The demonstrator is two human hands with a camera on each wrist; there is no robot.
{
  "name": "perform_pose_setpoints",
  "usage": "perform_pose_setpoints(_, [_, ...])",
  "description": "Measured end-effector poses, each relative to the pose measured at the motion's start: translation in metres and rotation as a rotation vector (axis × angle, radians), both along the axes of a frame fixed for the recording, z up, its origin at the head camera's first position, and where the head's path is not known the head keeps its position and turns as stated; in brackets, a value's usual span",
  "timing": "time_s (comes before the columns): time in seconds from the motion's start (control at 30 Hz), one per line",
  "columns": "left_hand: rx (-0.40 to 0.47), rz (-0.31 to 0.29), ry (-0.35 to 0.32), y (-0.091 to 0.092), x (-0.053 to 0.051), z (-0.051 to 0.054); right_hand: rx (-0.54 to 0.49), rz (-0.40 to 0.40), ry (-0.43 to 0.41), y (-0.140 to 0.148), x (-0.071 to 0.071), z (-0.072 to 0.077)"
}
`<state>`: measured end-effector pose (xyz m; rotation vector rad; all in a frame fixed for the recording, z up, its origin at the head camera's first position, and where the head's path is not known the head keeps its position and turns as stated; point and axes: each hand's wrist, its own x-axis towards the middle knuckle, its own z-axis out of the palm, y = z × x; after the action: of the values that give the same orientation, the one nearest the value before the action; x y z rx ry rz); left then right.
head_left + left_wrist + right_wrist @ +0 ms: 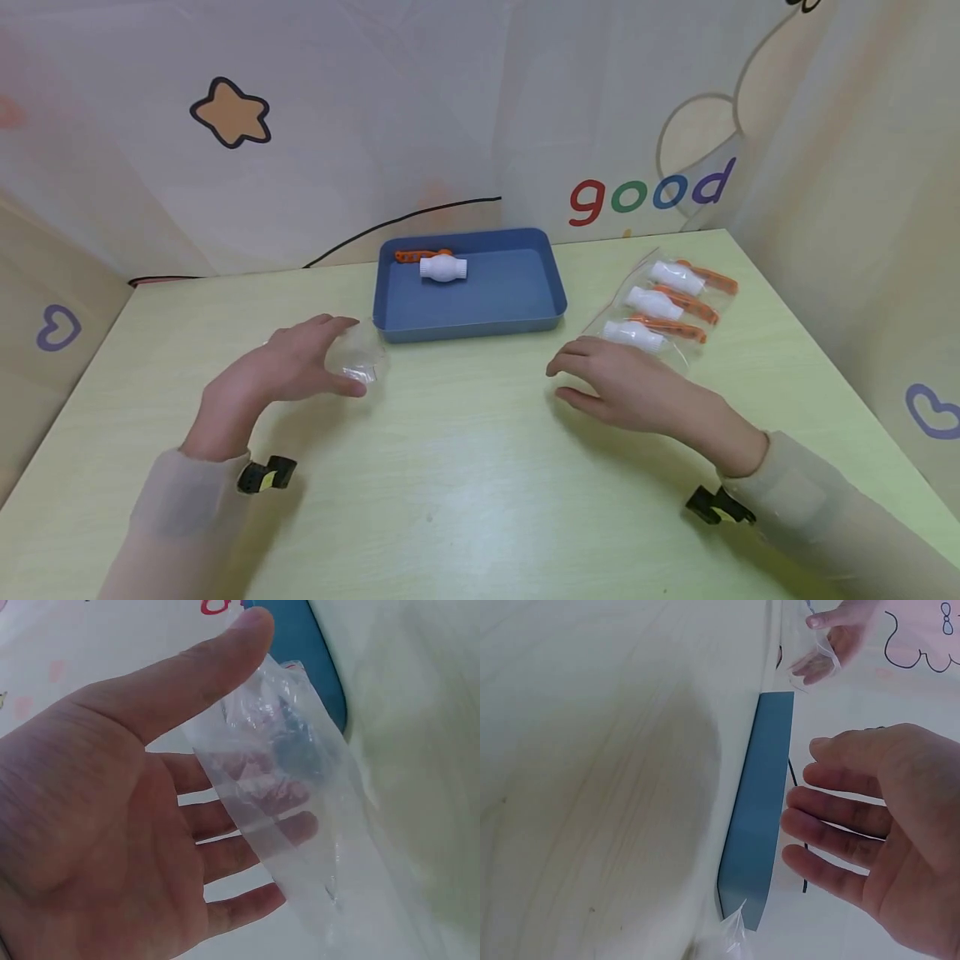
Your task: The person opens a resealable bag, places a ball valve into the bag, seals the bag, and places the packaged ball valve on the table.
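My left hand (288, 367) is held above the table, left of the blue tray, with thumb and fingers spread wide. A clear plastic bag (300, 817) lies against its fingers and covers several fingertips in the left wrist view. No contents are visible in that bag. My right hand (877, 817) hovers with loosely bent fingers and holds nothing. It is beside the clear packets, where white fittings (633, 335) and orange perforated handles (671, 328) show through the plastic.
The blue tray (495, 292) stands against the back curtain (420, 108). Inside its left part lie a white ribbed fitting (443, 267) and an orange handle (412, 256). Curtains also border the pale table (465, 467) at both sides.
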<state>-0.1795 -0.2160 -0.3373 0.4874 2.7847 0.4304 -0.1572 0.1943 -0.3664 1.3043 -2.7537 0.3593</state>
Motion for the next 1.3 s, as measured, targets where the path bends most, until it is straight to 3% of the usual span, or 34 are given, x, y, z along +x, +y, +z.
perform_pose_setpoints(0.37, [0.082, -0.065, -0.043, 0.031, 0.022, 0.016, -0.136, 0.114, 0.002, -0.017, 0.000, 0.006])
perform_pose_setpoints(0.67, [0.159, -0.177, 0.015, 0.057, 0.032, 0.016, -0.278, 0.197, 0.003, -0.033, 0.002, 0.005])
perform_pose_setpoints(0.93, [0.113, -0.256, 0.115, 0.080, 0.041, 0.014, -0.446, 0.276, -0.033, -0.045, 0.003, 0.003])
perform_pose_setpoints(1.1, [0.097, -0.293, 0.183, 0.092, 0.043, 0.009, -0.525, 0.225, -0.107, -0.052, 0.006, 0.001])
perform_pose_setpoints(1.17, [0.101, -0.304, 0.210, 0.095, 0.044, 0.006, -0.548, 0.152, -0.142, -0.054, 0.008, 0.001])
perform_pose_setpoints(1.3, [0.115, -0.319, 0.263, 0.101, 0.046, 0.002, -0.525, -0.070, -0.246, -0.058, 0.011, 0.004])
